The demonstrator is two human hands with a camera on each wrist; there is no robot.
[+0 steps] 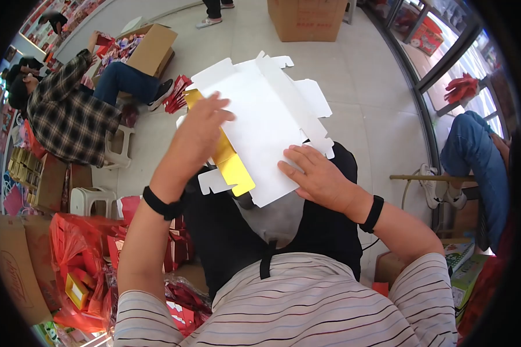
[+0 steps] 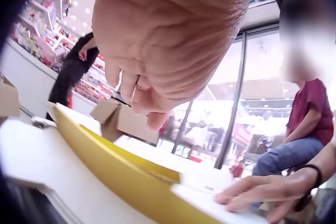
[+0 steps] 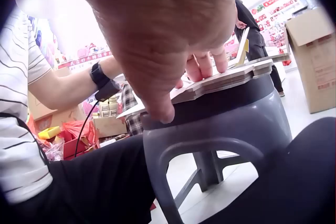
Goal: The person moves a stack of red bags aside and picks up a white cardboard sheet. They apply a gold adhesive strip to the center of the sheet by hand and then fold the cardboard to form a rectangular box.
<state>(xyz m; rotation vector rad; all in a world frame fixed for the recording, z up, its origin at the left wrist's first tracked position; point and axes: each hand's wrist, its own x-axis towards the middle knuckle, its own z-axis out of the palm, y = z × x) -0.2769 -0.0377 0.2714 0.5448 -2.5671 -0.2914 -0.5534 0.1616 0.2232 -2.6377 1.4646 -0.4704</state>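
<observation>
A flat white die-cut box blank (image 1: 266,110) with tabs and slots lies in front of me between my knees. Along its left side a gold flap (image 1: 234,165) is folded up, showing as a raised strip in the left wrist view. My left hand (image 1: 198,130) hovers over that flap, fingers loosely extended and holding nothing. On the blank's near right part my right hand (image 1: 321,179) rests, fingers spread on the white surface. Its thumb (image 3: 164,111) lies at the edge of the stacked card layers in the right wrist view. Underneath, a grey plastic stool (image 3: 220,129) carries the stack.
At the left a person in a checked shirt (image 1: 69,115) sits by an open carton (image 1: 150,52) of red items. Red plastic bags (image 1: 78,243) and a white stool (image 1: 92,199) stand nearer. A carton (image 1: 304,20) is ahead. Another seated person's jeans (image 1: 472,168) show at the right.
</observation>
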